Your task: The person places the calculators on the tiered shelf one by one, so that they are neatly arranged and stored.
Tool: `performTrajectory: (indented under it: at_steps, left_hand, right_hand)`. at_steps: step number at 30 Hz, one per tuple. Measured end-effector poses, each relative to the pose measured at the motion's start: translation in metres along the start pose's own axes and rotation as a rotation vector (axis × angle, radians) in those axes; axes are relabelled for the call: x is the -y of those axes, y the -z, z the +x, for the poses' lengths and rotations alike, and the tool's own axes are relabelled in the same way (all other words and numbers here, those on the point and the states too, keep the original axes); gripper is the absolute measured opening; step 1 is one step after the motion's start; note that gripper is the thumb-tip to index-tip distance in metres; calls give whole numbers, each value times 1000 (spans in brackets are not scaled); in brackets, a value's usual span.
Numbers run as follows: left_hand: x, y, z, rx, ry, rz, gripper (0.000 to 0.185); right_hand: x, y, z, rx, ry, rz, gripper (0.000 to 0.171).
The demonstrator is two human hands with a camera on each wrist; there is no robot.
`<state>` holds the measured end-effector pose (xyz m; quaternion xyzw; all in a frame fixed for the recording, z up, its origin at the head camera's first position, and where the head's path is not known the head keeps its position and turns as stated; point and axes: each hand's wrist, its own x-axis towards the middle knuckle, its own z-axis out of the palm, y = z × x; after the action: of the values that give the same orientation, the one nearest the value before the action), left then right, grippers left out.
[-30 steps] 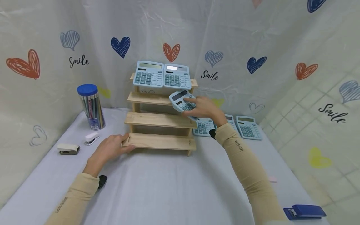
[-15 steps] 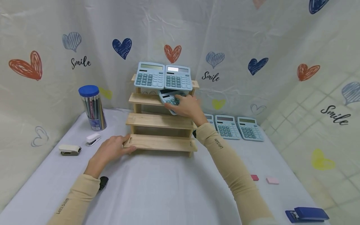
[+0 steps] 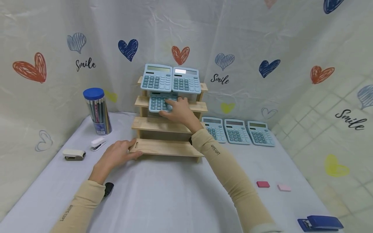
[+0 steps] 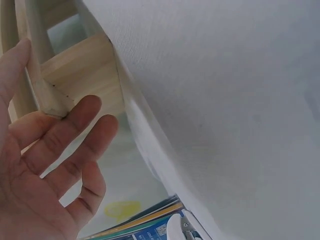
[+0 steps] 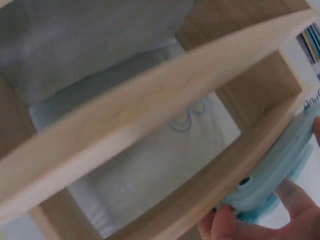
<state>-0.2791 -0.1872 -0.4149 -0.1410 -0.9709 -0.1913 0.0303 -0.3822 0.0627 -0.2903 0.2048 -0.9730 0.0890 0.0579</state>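
My right hand (image 3: 182, 111) grips a light blue calculator (image 3: 155, 103) by its right side, on the second shelf from the top of a wooden stepped rack (image 3: 167, 146). In the right wrist view the calculator (image 5: 267, 177) lies along a shelf's edge, with fingertips against its side. Its upper part is hidden under the top row in the head view. Two more calculators, a left one (image 3: 156, 77) and a right one (image 3: 186, 80), lean side by side on the top shelf. My left hand (image 3: 116, 154) holds the left end of the lowest shelf, thumb and forefinger about its corner (image 4: 55, 102).
Three calculators (image 3: 237, 131) stand in a row right of the rack. At left are a blue-lidded tub of pencils (image 3: 99, 113) and two staplers, one small (image 3: 97, 143), one larger (image 3: 74, 154). Red (image 3: 263, 184) and pink (image 3: 284, 188) small blocks and a blue stapler (image 3: 320, 223) lie at right.
My right hand has carried the calculator leftward from the rack's right side onto the second shelf, turning it straight. The left hand has stayed on the lowest shelf's end.
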Motion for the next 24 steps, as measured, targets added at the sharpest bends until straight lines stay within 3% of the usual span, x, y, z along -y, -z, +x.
performTrajectory:
  at_steps: [7, 12, 18, 24]
  left_hand:
    - [1, -1, 0, -12, -8, 7, 75]
    - [-1, -3, 1, -16, -23, 6, 73]
    - [-3, -3, 1, 3, -7, 9, 77]
    - [-4, -1, 0, 10, 16, 3, 79]
  right_hand:
    - [22, -12, 8, -75, -10, 8, 69]
    - [26, -12, 7, -59, -49, -30, 73]
    - [10, -9, -7, -35, -70, -1, 77]
    - [-26, -7, -32, -77, -53, 20, 71]
